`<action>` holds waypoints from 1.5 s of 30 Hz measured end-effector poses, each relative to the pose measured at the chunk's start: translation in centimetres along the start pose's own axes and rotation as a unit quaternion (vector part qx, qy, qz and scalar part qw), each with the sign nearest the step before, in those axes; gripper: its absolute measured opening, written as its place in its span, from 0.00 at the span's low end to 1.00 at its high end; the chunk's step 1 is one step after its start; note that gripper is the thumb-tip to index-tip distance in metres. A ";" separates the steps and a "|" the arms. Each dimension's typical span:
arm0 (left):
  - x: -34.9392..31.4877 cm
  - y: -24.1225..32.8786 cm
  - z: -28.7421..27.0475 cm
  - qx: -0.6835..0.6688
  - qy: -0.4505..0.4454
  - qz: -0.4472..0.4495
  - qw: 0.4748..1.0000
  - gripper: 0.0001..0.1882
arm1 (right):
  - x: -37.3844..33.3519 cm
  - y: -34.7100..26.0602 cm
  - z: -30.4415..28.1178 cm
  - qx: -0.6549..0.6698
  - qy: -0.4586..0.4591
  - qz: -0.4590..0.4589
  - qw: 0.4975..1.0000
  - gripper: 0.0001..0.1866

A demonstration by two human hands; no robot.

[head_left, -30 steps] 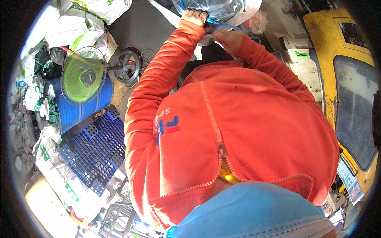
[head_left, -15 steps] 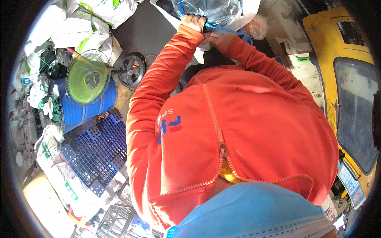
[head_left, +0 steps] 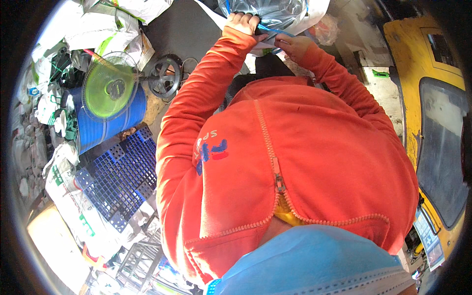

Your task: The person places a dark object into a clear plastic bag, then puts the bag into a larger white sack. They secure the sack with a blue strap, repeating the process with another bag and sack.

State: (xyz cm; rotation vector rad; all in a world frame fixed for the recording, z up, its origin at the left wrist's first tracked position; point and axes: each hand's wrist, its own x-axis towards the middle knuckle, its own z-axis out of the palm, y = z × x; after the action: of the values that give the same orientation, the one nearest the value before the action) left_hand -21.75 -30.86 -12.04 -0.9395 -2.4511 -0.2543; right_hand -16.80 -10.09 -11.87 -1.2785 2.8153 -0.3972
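Observation:
At the top of the head view, a white sack (head_left: 318, 11) holds clear plastic (head_left: 270, 7) with a glossy, crinkled surface. My left hand (head_left: 242, 23) is closed at its near edge, fingers curled round a small dark piece that I cannot identify. From beside that hand a thin blue strap (head_left: 279, 32) stretches rightward across the sack's near side. My right hand (head_left: 294, 46) has its thumb and fingers pinched together on the strap and the sack's edge, a short gap from my left hand. Its fingertips are partly hidden.
To the left stand a green fan (head_left: 114, 88), a blue drum (head_left: 105, 125) and a blue plastic pallet (head_left: 120, 172). White sacks (head_left: 98, 29) are piled at the upper left. A yellow machine body with a dark window (head_left: 440, 142) borders the right side.
My right hand has moved to the right, away from my left hand, and its fingers show more. My left hand stays closed, shifted only slightly.

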 end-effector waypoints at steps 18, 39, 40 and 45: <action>1.4 -0.8 -2.1 -0.107 -0.267 0.050 0.957 0.18 | 4.4 1.6 0.1 0.187 -0.034 0.020 0.982 0.10; -1.9 0.6 -0.4 -0.121 -0.165 0.141 0.969 0.08 | -1.7 -2.2 -8.9 0.257 0.289 0.090 0.918 0.08; -1.9 0.7 -0.5 -0.117 -0.164 0.136 0.970 0.08 | 0.1 -3.0 -7.3 0.131 0.267 0.020 0.955 0.08; -2.4 0.5 -0.9 -0.150 -0.152 0.113 0.970 0.04 | 5.3 -1.7 -2.9 0.099 0.075 -0.066 0.990 0.09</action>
State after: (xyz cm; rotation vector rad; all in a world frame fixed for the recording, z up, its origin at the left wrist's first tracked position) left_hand -19.52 -32.12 -12.53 -1.4740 -2.5919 -0.4368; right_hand -19.44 -14.49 -8.21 -1.4519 2.7271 -0.7878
